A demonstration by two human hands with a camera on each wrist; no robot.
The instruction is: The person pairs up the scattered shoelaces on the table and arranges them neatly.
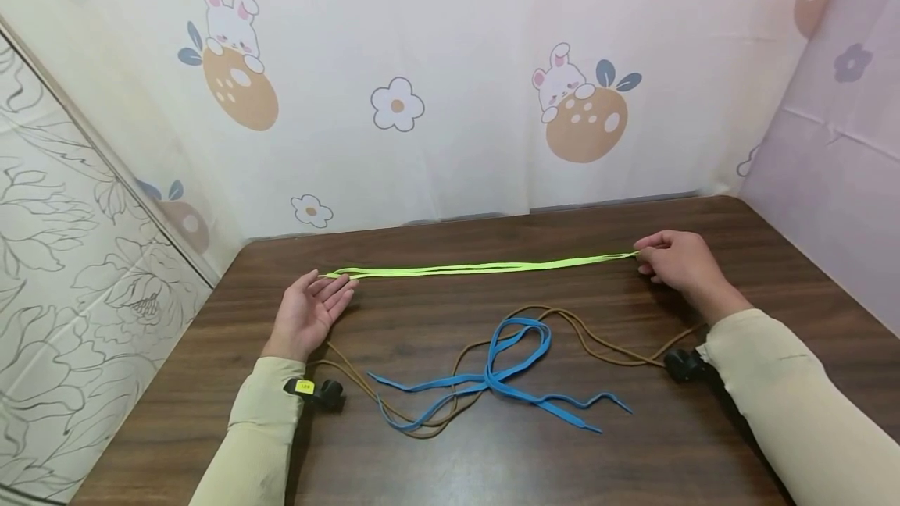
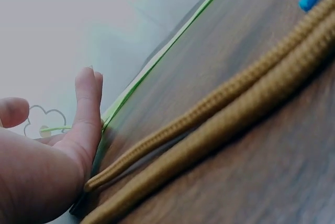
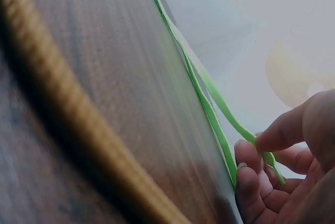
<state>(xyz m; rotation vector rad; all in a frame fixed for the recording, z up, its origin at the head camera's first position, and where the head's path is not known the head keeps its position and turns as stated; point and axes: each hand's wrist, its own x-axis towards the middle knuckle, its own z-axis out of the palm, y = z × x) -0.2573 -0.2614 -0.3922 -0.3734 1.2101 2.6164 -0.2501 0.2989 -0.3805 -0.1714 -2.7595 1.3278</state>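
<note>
A neon yellow-green shoelace (image 1: 450, 269), doubled into strands, stretches between both hands across the back of the table. At its left end my left hand (image 1: 307, 315) has the palm turned up and its fingers extended, with the lace running across them. The left wrist view shows the thumb (image 2: 13, 111) apart from the fingers and a short lace end sticking out between. My right hand (image 1: 678, 262) pinches the other end between thumb and fingertips; in the right wrist view a lace tip (image 3: 280, 174) pokes out past the pinch.
Nearer the front, a flat blue shoelace (image 1: 516, 365) lies crossed in a loop over a round brown cord (image 1: 583, 334). The cord reaches towards both wrists. A patterned curtain (image 1: 464, 100) hangs behind the dark wooden table (image 1: 534, 467).
</note>
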